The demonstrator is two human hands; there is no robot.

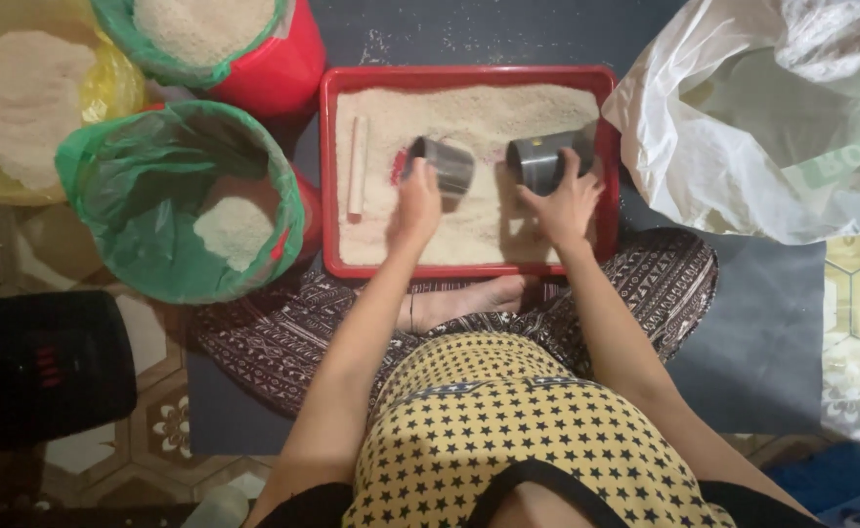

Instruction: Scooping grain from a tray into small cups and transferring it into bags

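A red rectangular tray (469, 76) on the floor in front of me is spread with pale rice grain. My left hand (418, 202) grips a grey metal cup (445, 162) tipped on its side in the grain near the tray's middle. My right hand (564, 205) grips a second grey metal cup (539, 160), also lying tilted in the grain, toward the tray's right wall. A thin pale wooden stick (357, 166) lies upright along the tray's left side, apart from both hands.
A red bucket with a green liner (156, 176) holding some grain stands left of the tray. Another lined red bucket (254, 49) and a yellow basin of grain (29, 108) sit behind it. A large white sack (743, 127) lies at right. A black box (44, 372) sits lower left.
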